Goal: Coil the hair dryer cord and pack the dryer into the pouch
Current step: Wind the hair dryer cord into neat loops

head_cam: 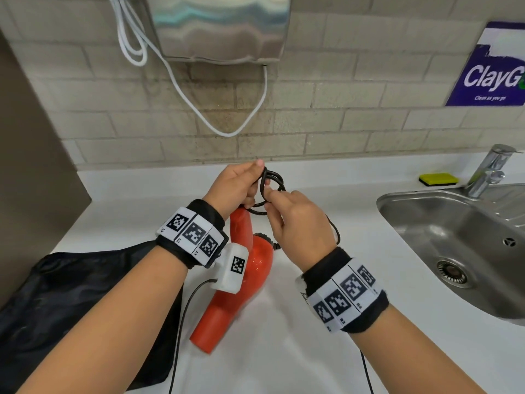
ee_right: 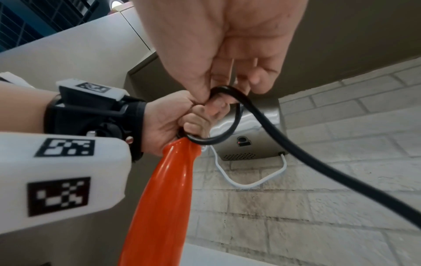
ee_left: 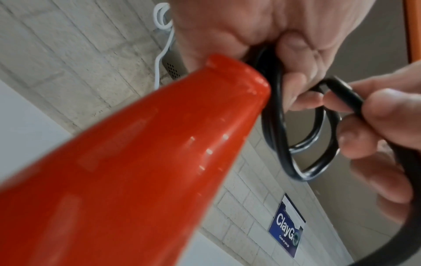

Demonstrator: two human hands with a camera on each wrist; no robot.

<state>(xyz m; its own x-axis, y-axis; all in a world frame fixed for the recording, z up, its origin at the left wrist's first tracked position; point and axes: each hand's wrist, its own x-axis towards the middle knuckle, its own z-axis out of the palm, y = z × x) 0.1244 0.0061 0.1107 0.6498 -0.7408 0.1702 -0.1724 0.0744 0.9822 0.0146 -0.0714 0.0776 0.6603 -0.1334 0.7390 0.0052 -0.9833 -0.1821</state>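
Note:
A red hair dryer (head_cam: 250, 268) stands on the white counter (head_cam: 326, 322), nozzle toward me, handle (ee_left: 159, 144) pointing up and away. My left hand (head_cam: 241, 183) grips small loops of the black cord (head_cam: 270, 189) just above the handle end (ee_right: 180, 158). My right hand (head_cam: 287, 209) pinches the cord (ee_right: 227, 93) between thumb and fingers beside the loops. From that pinch the cord (ee_right: 318, 162) trails back under my right wrist. A black pouch (head_cam: 71, 302) lies flat on the counter at the left, partly under my left forearm.
A steel sink (head_cam: 460, 237) with a tap (head_cam: 488, 172) is set into the counter at the right, a yellow sponge (head_cam: 439, 179) behind it. On the brick wall hang a steel hand dryer (head_cam: 221, 27) with a white cable (head_cam: 199, 109) and a blue sign (head_cam: 494, 69).

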